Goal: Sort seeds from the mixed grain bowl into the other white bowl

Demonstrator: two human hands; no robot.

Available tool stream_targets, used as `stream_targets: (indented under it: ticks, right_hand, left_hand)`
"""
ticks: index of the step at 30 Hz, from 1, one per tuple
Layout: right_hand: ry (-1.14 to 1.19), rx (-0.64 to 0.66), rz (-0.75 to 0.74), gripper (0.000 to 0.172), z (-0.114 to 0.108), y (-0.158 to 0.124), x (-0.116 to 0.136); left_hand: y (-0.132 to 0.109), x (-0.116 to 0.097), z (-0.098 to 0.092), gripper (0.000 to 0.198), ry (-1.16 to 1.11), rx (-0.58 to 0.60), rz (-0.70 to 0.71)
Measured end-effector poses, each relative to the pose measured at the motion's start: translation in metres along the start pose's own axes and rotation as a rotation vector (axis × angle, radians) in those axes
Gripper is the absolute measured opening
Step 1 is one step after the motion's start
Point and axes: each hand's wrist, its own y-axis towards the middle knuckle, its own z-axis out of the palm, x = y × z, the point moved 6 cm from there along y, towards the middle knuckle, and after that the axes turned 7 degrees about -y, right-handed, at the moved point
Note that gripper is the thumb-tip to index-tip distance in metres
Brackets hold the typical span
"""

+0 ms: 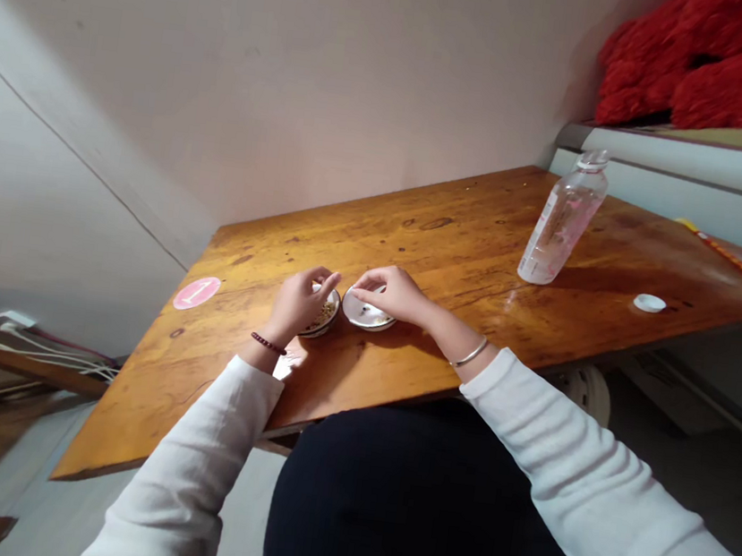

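Note:
Two small bowls stand side by side near the front of the wooden table (293, 250). Over the left bowl (332, 317), which holds small yellowish-brown grains or beans, my left hand (300, 301) has its fingers curled in with the thumb against them. The right bowl (366, 315) is white inside with a dark rim and shows a few small dark bits. My right hand (400, 292) reaches over it, thumb and fingertips pinched together above its inside. Whatever lies between the fingertips of either hand is too small to make out.
A clear plastic bottle (564, 220) stands uncapped at the right, with a white cap (649, 303) nearby. Farther right lies a yellow-and-red strip (738, 260). A pink round sticker (197, 293) marks the table's left side. The wall (367, 88) borders the back edge.

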Motion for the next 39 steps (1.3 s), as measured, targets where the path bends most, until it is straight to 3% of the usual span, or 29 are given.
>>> stream_targets:
  ticks: [4, 8, 18, 30, 39]
  right_hand:
    - [0.001, -0.009, 0.017, 0.017, -0.001, 0.0, 0.0]
    - [0.011, -0.017, 0.041, 0.014, -0.001, 0.001, 0.0]
    - [-0.026, -0.056, 0.062, 0.011, 0.0, 0.001, -0.002]
    - [-0.038, -0.099, 0.024, 0.014, 0.005, 0.001, -0.013]
    - [-0.032, -0.353, 0.082, 0.021, -0.009, 0.004, -0.03]
  left_hand:
    - [-0.004, 0.011, -0.004, 0.041, 0.357, 0.046, -0.17]
    - [-0.007, 0.013, -0.002, 0.04, 0.489, 0.122, -0.231]
    - [-0.011, 0.013, -0.001, 0.032, 0.417, 0.259, -0.208]
    - [-0.015, 0.019, 0.0, 0.023, 0.375, 0.257, -0.206]
    - [-0.018, 0.025, -0.003, 0.025, 0.303, 0.228, -0.23]
